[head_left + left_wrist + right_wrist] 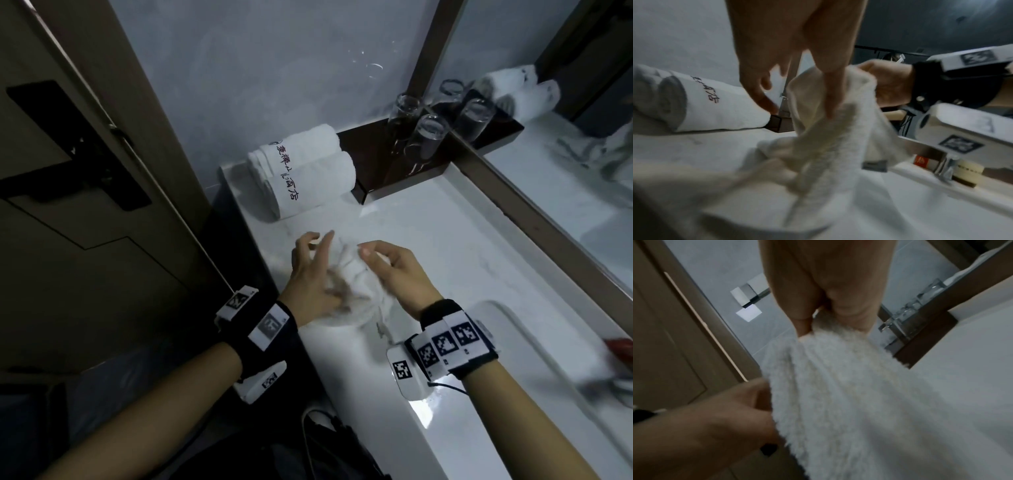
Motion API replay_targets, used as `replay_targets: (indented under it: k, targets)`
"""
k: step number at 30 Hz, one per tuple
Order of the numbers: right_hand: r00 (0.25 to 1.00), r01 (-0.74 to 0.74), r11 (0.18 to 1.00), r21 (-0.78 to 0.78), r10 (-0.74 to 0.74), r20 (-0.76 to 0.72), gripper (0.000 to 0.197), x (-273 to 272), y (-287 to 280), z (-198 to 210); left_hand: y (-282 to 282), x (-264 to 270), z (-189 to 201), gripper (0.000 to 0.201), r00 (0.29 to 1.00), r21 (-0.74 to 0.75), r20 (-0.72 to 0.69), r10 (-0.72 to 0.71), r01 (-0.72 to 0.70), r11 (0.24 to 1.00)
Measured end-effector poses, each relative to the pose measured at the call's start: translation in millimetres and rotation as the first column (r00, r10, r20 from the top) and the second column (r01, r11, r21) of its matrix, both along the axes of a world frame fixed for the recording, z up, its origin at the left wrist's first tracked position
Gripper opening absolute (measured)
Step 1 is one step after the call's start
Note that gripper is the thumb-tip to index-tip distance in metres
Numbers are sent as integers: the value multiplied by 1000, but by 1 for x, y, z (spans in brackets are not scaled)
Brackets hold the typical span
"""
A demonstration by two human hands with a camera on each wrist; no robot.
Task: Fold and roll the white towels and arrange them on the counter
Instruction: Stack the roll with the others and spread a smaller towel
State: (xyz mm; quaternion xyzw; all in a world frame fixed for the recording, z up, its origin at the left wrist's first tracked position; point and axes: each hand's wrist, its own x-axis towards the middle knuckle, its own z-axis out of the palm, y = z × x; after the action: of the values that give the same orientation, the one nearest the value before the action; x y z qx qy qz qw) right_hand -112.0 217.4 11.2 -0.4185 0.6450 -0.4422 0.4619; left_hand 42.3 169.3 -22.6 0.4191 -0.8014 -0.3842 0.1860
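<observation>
A loose white towel [352,274] hangs bunched above the white counter [445,246], between my hands. My right hand [368,251] pinches its top edge between thumb and fingers; the right wrist view shows that pinch [828,321] with the towel [849,394] falling away below. My left hand [317,253] has its fingers spread and straight, and one finger [830,97] lies along the towel [828,146]. Two rolled white towels [305,171] with dark lettering lie side by side at the counter's back left corner, beyond both hands. Motion blur hides my left thumb.
Several upturned glasses [424,137] stand on a dark tray [376,178] right of the rolled towels. A mirror [565,171] runs along the right. The sink basin [513,377] and faucet [947,167] lie near right. A door [85,171] stands at left.
</observation>
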Motion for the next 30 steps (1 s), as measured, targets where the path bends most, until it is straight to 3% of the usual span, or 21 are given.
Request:
replay_targets:
  k: [2, 5, 7, 9, 12, 15, 17, 19, 21, 24, 27, 30]
  targets:
    - [994, -10, 997, -81, 19, 105, 15, 6, 0, 7, -6, 3, 1, 82, 991, 96, 113, -74, 63, 993]
    - [974, 180, 971, -157, -154, 164, 11, 1, -4, 9, -18, 15, 8, 37, 997, 300, -53, -50, 64, 952]
    - [961, 258, 953, -160, -236, 144, 10, -12, -4, 5, -26, 24, 17, 24, 987, 347, -148, -66, 115, 931]
    - [963, 269, 951, -154, -267, 35, 12, -24, -2, -4, -30, 27, 30, 14, 975, 355, -199, -101, 168, 920]
    - [948, 225, 967, -122, -246, -200, 14, -29, 3, -16, -33, 19, 44, 14, 974, 235, -204, -102, 150, 960]
    - [945, 112, 994, 14, -102, -310, 21, -24, 6, -17, -30, 13, 55, 15, 982, 91, -191, -12, 30, 995]
    - [960, 37, 998, 42, -23, -277, 28, -16, 7, -8, -25, 9, 65, 15, 977, -41, -207, -41, 33, 999]
    - [976, -68, 998, 18, 70, -207, 62, -9, 5, 6, -19, 3, 73, 20, 976, -169, -139, -167, 143, 975]
    - [982, -176, 984, -13, 174, -68, 76, -6, 2, 16, -15, -1, 79, 25, 965, -230, -97, -245, 217, 949]
    - [948, -283, 959, -25, 283, 145, 59, -5, -2, 27, -18, -1, 85, 28, 960, -224, -190, -206, 162, 961]
    - [964, -244, 959, -144, 257, 72, 19, 4, -4, 28, -23, 0, 87, 37, 949, -141, -276, -151, 116, 983]
    - [978, -127, 950, -285, 167, 121, 11, 5, -5, 25, -33, 7, 82, 45, 962, 32, -243, -122, 133, 991]
